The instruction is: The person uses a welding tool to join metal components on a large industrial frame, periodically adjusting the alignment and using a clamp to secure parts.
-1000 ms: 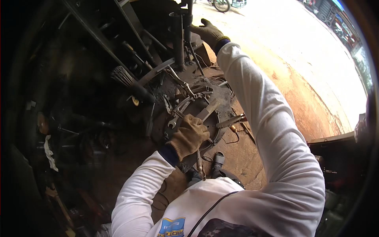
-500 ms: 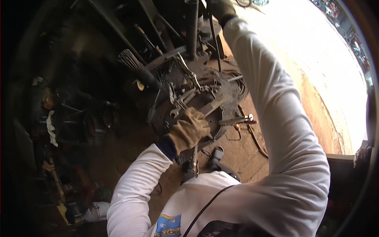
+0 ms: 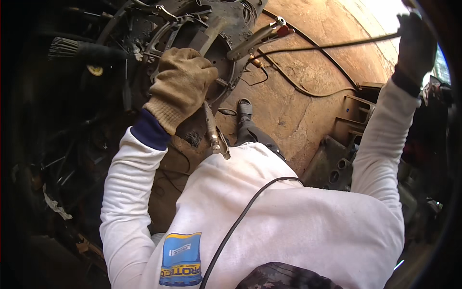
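My left hand (image 3: 185,79), in a brown work glove, is closed around the near end of a flat metal bar (image 3: 207,37). The bar lies over a dark round metal frame (image 3: 168,36). Locking pliers (image 3: 255,41) sit at the frame's right edge, and the handles of another pair (image 3: 214,132) point toward me below my glove. Far to the right, my right hand (image 3: 416,48), also gloved, is raised in shadow with its fingers around a black cable (image 3: 337,45). Whatever else it holds is hidden.
A brush with stiff bristles (image 3: 65,48) lies at the left. Cables (image 3: 308,91) cross the brown floor (image 3: 288,120). Dark metal castings (image 3: 332,161) stand at the right, beside my right arm. Coiled wire (image 3: 248,12) lies behind the frame. The left side is dark clutter.
My right arm has swung from far ahead to the far right, and the black cable now stretches across to it. My view has turned right; my left hand keeps its hold on the bar.
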### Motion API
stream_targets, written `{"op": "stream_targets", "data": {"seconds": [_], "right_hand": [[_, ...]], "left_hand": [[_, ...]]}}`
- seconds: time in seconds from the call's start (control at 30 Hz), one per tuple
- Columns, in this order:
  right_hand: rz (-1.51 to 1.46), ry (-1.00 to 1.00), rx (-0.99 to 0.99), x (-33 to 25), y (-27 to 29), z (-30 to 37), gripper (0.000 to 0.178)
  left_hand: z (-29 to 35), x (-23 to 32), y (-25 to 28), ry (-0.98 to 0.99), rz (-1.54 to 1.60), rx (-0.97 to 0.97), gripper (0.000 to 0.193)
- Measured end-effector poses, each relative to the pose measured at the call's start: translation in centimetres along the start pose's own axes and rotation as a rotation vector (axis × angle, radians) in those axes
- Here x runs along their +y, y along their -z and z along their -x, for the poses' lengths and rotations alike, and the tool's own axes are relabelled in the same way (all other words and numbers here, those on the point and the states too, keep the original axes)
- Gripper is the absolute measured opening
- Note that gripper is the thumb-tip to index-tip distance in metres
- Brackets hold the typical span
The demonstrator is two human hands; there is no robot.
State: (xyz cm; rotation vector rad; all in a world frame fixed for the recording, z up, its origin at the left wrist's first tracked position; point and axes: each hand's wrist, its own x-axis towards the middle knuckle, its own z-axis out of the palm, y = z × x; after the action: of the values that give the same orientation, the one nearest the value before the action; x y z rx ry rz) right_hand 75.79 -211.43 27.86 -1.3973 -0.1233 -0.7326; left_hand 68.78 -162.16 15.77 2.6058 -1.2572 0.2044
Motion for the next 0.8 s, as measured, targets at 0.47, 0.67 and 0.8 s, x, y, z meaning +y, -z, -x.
{"op": "stream_targets", "data": {"seconds": [0.47, 0.67, 0.8], "right_hand": [[0.381, -0.5, 0.039, -1.0, -0.5, 44.9, 0.05], [0.589, -0.566, -0.42, -1.6, -5.6, 44.3, 0.054], [0.67, -0.597, -0.604, -1.1, -6.9, 42.4, 0.054]], "left_hand": [[0.2, -0.6, -0.7, -0.064, -0.052, 0.015, 0.012], [0.4, -0.5, -0.5, -0.034, -0.02, -0.053, 0.014], [0.3, -0.4, -0.2, -0.035, -0.001, -0.088, 0.015]]}}
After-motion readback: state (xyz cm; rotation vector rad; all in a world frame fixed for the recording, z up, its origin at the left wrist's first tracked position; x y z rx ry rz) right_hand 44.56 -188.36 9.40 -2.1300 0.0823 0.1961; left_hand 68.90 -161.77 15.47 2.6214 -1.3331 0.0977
